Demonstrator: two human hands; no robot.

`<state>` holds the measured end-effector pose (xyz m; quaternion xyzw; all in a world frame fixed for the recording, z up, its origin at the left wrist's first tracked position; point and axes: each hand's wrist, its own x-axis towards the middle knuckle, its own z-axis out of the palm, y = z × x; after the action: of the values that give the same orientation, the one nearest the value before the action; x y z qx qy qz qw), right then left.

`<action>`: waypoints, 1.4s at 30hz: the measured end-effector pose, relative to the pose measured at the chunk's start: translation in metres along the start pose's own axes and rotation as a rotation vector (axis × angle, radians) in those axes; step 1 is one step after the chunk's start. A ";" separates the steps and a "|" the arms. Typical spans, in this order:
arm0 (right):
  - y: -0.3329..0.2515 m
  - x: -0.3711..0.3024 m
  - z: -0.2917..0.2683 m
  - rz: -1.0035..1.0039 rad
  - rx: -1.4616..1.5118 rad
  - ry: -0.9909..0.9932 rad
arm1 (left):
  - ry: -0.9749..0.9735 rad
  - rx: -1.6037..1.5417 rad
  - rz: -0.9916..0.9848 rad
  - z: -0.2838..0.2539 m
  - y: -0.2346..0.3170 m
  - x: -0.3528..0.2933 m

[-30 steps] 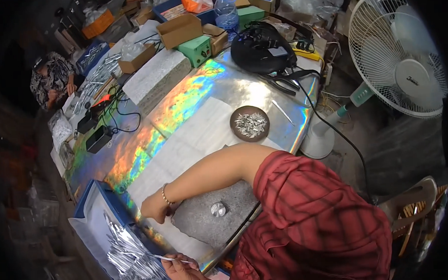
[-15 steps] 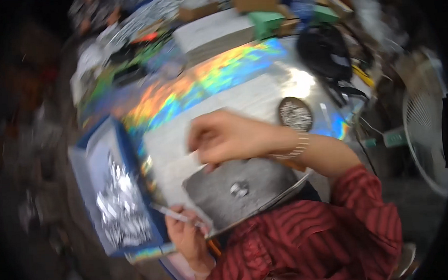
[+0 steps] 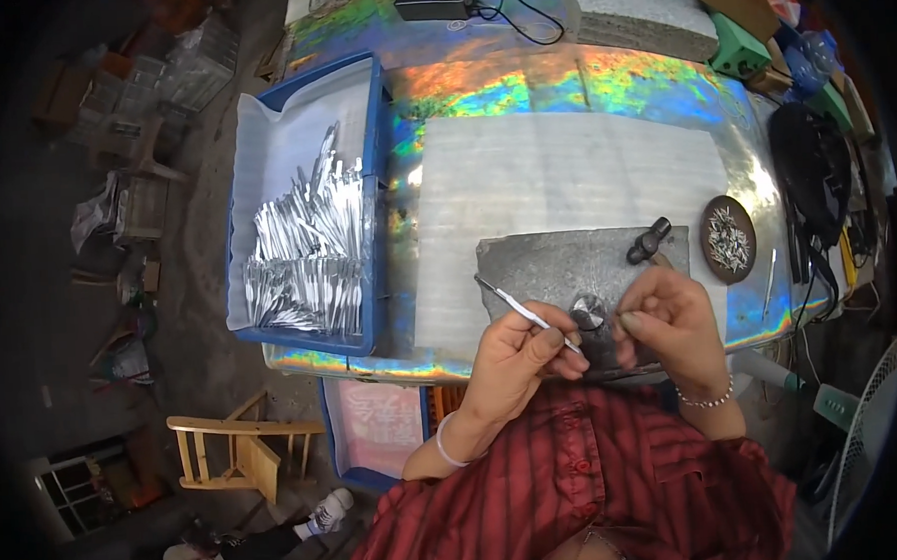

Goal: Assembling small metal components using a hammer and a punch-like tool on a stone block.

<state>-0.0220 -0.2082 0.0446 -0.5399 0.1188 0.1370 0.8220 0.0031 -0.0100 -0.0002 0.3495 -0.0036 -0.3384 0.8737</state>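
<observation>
My left hand is closed on a slim white metal tool with a dark, narrow tip. The tool slants across the fingers, its tip pointing up and to the left. A short way off, my right hand has thumb and fingertips brought together; anything between them is too small to make out. Both hands are over the near edge of a grey stone slab. Between them a round shiny metal disc sits on the slab. A hammer lies on the slab, its handle partly behind my right hand.
At the left, a blue tray holds many similar slim tools. To the right stands a brown oval dish of small metal pins. A white foam sheet lies under the slab. Farther back is a stone block; a fan is at the right.
The view has swung and sharpened. My right hand has come back from over the slab's far left to its near right; my left hand still holds the tool, now nearer the disc.
</observation>
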 end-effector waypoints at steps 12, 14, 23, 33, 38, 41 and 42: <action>0.009 0.042 -0.013 -0.036 0.082 0.093 | 0.139 0.043 0.039 -0.002 -0.007 0.009; 0.011 0.042 -0.015 -0.052 0.072 0.107 | 0.156 0.071 0.077 -0.004 -0.005 0.010; 0.008 0.042 -0.017 -0.045 0.039 0.120 | 0.167 0.077 0.111 -0.007 0.000 0.010; 0.011 0.037 -0.018 -0.015 0.102 0.052 | 0.174 0.049 0.083 0.003 -0.001 0.016; 0.010 0.033 -0.017 -0.033 0.110 -0.023 | 0.130 0.187 0.015 0.008 -0.003 0.026; 0.010 0.032 -0.017 -0.060 0.094 -0.057 | 0.126 0.249 0.013 0.015 -0.001 0.030; 0.011 0.032 -0.018 -0.081 0.082 -0.064 | 0.120 0.268 0.020 0.016 -0.001 0.031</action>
<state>0.0029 -0.2171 0.0174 -0.5055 0.0758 0.1159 0.8516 0.0224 -0.0387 0.0035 0.4827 -0.0001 -0.3046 0.8211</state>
